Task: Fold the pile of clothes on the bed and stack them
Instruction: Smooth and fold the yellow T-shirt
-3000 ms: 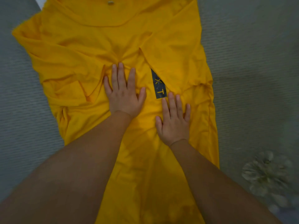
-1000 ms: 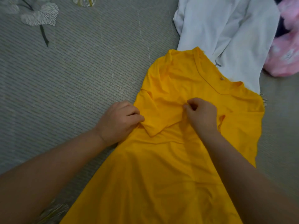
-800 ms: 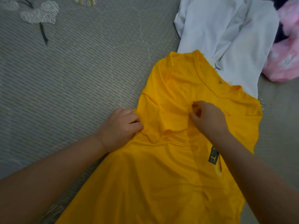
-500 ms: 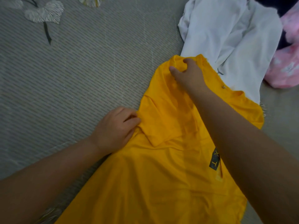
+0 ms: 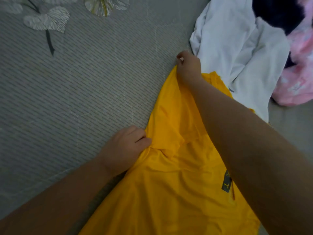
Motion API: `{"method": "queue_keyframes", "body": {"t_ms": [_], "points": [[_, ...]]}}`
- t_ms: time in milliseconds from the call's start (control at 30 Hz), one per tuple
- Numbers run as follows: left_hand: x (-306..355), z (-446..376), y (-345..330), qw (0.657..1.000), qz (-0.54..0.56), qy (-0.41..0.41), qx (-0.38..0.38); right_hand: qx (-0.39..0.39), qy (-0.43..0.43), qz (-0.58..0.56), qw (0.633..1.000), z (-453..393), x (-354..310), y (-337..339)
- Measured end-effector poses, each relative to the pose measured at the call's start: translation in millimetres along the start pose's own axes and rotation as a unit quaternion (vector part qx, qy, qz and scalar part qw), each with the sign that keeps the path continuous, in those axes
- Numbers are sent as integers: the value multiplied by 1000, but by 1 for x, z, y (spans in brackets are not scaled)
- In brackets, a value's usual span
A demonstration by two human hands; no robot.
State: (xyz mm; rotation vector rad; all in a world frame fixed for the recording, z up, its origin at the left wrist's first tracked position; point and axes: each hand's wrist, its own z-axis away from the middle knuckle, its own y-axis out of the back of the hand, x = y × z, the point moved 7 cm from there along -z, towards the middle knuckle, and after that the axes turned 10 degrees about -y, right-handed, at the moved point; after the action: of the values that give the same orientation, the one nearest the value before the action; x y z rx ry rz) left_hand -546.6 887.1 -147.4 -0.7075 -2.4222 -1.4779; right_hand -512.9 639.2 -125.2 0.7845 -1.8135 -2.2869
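Note:
A yellow shirt [image 5: 172, 184] lies lengthwise on the grey bedspread [image 5: 84, 90], its sleeves folded in over the body. My left hand [image 5: 125, 148] grips the shirt's left edge at the folded sleeve. My right hand [image 5: 188, 67] pinches the shirt's top left shoulder corner, stretched out far from me. My right forearm crosses over the shirt and hides the collar. A small dark label [image 5: 226, 183] shows beside that forearm.
A crumpled white garment [image 5: 240, 53] lies at the top right, touching the yellow shirt's top. A pink garment [image 5: 298, 78] and a dark one [image 5: 277, 12] lie beyond it. Flower prints mark the bedspread at the top left.
My right hand let go of the folded sleeve in the middle, reached up to the shoulder corner and pulled it farther away. My left hand kept its grip on the left edge.

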Motion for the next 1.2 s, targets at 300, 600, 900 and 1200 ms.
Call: {"method": "queue_keyframes", "body": {"t_ms": [300, 600, 900, 1200], "points": [[-2, 8, 5, 999, -11, -41, 18, 12, 46, 95, 994, -4, 6, -4], [-1, 4, -2, 998, -56, -18, -23, 127, 106, 24, 986, 42, 19, 29], [7, 1, 7, 997, -63, -40, -1, 96, 81, 114, 986, 171, 96, 20], [46, -30, -22, 989, -143, -21, -16, 69, -58, -115, 989, 153, 118, 34]]}}
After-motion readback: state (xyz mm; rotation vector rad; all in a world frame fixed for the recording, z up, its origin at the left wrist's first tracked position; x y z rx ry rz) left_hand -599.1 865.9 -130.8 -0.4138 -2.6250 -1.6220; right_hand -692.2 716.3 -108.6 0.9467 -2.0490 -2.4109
